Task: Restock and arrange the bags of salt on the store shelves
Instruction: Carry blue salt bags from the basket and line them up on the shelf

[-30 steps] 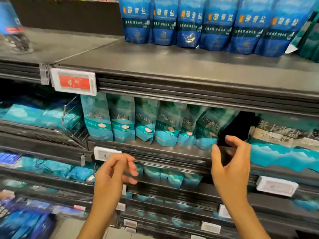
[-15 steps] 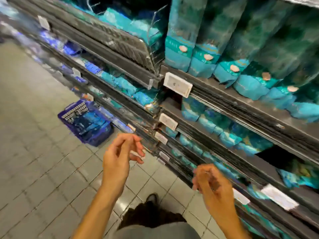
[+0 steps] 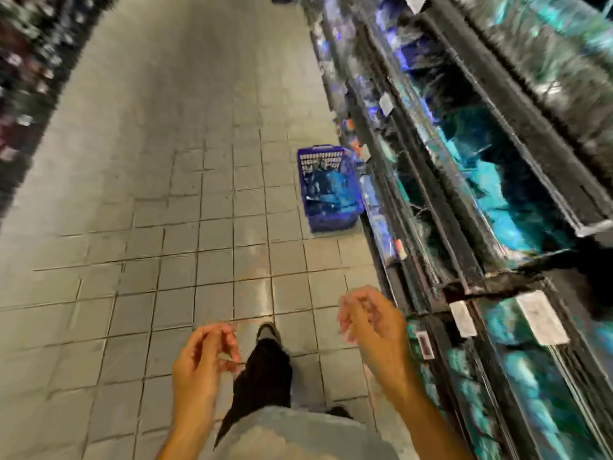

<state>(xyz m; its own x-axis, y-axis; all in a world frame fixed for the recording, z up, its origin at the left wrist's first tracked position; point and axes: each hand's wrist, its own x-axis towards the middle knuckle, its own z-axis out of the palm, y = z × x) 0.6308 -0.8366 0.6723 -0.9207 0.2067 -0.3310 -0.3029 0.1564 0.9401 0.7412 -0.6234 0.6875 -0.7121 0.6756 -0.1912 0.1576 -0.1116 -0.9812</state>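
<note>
The view is blurred by motion. A blue plastic basket (image 3: 341,218) stands on the tiled floor against the foot of the shelving, with blue salt bags (image 3: 326,185) inside. Teal salt bags (image 3: 504,207) fill the dark shelves (image 3: 464,247) along the right. My left hand (image 3: 202,360) hangs in front of my body with loosely curled fingers and holds nothing. My right hand (image 3: 371,323) is beside the shelf edge, fingers also loosely curled and empty. Both hands are well short of the basket.
The grey tiled aisle floor (image 3: 166,194) stretches ahead. A second shelf row (image 3: 23,71) lines the left side. White price tags (image 3: 540,317) hang on the shelf edges. My dark trouser leg and shoe (image 3: 265,366) step forward between my hands.
My right hand has left the shelf of teal bags and both hands have dropped. The view has swung from the shelves down the aisle, with the basket now ahead.
</note>
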